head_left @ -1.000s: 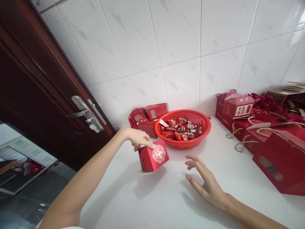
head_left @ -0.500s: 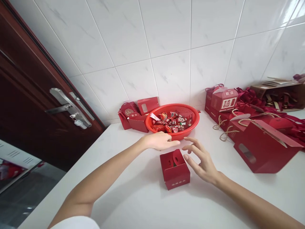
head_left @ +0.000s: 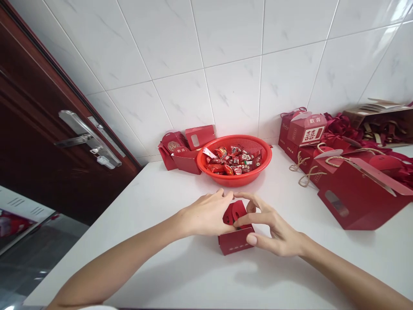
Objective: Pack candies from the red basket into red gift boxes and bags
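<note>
White table [head_left: 155,193]: right hand [head_left: 274,228], fingers spread, and left hand [head_left: 209,215] (fingers' state unclear) flank the red box [head_left: 237,243] — ease its flaps [head_left: 238,206] gently.

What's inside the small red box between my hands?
Inside the small red box, upright red flaps show. Your left hand and the fingers of your right hand cover part of the opening; the bottom, and anything lying there, can't be seen.
</note>
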Motion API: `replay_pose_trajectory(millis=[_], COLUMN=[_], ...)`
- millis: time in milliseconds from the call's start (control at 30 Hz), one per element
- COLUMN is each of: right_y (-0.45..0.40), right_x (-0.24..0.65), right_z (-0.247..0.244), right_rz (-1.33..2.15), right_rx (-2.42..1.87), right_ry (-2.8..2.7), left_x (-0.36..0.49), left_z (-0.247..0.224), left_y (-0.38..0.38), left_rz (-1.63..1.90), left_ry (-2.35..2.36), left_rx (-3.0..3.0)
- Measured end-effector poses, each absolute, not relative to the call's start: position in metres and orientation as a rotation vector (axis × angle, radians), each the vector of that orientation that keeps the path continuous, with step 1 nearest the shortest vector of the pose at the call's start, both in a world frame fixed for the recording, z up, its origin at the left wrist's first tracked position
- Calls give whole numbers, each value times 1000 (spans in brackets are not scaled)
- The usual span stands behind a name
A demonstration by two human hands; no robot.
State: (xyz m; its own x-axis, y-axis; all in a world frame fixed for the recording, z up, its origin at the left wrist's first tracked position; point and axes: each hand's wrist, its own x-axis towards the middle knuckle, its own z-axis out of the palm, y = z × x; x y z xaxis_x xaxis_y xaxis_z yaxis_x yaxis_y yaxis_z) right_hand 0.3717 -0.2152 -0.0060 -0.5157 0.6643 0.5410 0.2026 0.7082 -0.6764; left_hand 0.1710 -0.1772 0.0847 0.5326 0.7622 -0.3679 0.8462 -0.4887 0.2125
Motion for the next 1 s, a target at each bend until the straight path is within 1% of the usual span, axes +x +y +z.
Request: replay_pose_trajectory(millis=[133, 367, 533, 700, 833, 933, 1000], right_y=[-215, -217, -217, -215, -215, -213, -210], right_x=[372, 368, 369, 374, 376, 379, 385], right_z=[-4, -4, -3, 2, 4, 5, 8], right_rz=[587, 379, 310, 356, 552, 721, 764], right_rx=[-659, -737, -949, -966, -943, -958, -950], right_ry=[-2132, -2265, -2299, -2305, -2311, -2203, -2108], left_x=[164, 146, 143, 142, 140, 140, 141], left_z=[86, 75, 70, 71, 72, 73, 72], left_y=[-181, -173, -164, -161, -161, -164, -167], left_rz=[-149, 227, 139, -4, -65, -94, -118], left_ry=[1306, 1110, 1098, 1108, 1087, 1100, 1148], left_rx=[2342, 2354, 2335, 2225, 2213, 2238, 2263])
